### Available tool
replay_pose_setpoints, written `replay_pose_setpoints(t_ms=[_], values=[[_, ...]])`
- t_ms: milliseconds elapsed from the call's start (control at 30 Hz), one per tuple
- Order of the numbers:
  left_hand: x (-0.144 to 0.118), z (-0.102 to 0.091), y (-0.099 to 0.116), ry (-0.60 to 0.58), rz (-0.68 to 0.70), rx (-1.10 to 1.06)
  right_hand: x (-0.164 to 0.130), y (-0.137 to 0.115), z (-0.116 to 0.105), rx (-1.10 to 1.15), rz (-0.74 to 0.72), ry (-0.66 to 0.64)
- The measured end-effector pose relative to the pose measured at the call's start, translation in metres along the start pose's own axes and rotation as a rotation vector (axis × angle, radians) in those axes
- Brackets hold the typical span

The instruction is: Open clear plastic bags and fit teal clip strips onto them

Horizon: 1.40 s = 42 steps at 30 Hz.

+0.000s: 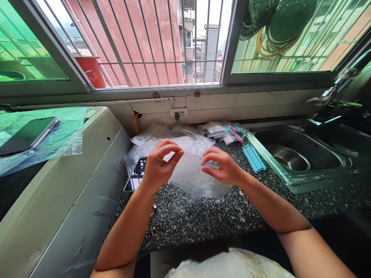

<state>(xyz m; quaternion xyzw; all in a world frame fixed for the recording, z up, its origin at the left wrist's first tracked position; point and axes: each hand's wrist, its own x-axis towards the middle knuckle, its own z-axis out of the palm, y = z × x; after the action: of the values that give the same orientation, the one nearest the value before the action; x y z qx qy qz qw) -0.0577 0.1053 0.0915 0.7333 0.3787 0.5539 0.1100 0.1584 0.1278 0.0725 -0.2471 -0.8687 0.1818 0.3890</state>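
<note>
Both the left hand [159,166] and the right hand [223,166] pinch the near edge of a clear plastic bag [194,178] lying flat on the speckled table [203,220], fingertips curled, apparently to part its thin layers, beside blue sticks [254,157].

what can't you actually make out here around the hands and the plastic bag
- Head view: left hand and right hand pinch a clear plastic bag; whether it holds anything is unclear, since it is see-through and partly covered by fingers.
- Dark phone-like slab: mostly hidden by the left hand.
- Blue strips: too small to identify.
- Faucet: blurred at the edge.
</note>
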Motion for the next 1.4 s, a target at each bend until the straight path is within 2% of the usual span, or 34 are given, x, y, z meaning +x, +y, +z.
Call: replay_pose_setpoints(t_ms=[167,467,700,800,867,933,1033,1100,1133,1267,1333,1400], values=[[0.001,-0.012,-0.008,0.068,-0.024,-0.041,0.001,0.011,-0.004,0.072,0.058,-0.059],[0.003,-0.016,-0.011,0.142,-0.023,-0.015,0.002,0.018,0.004,0.028,0.065,0.015],[0.007,-0.026,-0.012,0.222,-0.078,-0.031,0.004,0.039,-0.005,0.036,0.086,-0.113],[0.008,-0.031,-0.015,0.270,-0.080,-0.048,0.004,0.045,-0.003,0.028,0.073,-0.181],[0.009,-0.035,-0.017,0.281,-0.066,-0.053,0.004,0.046,-0.001,0.056,0.080,-0.182],[0.010,-0.039,-0.018,0.289,-0.043,-0.061,0.004,0.049,0.000,0.111,0.158,-0.136],[0.012,-0.045,-0.019,0.320,-0.021,-0.098,0.002,0.061,0.006,0.249,0.435,-0.059],[0.013,-0.049,-0.019,0.351,-0.023,-0.123,-0.001,0.072,0.015,0.433,0.652,-0.084],[0.013,-0.050,-0.019,0.361,-0.027,-0.135,-0.002,0.078,0.021,0.579,0.764,-0.138],[0.012,-0.051,-0.021,0.389,-0.005,-0.141,-0.005,0.083,0.043,0.759,0.855,-0.245],[0.011,-0.050,-0.022,0.372,0.009,-0.110,-0.005,0.077,0.049,0.910,0.880,-0.248],[0.009,-0.048,-0.021,0.332,0.019,-0.088,-0.006,0.069,0.051,1.069,0.886,-0.199]])
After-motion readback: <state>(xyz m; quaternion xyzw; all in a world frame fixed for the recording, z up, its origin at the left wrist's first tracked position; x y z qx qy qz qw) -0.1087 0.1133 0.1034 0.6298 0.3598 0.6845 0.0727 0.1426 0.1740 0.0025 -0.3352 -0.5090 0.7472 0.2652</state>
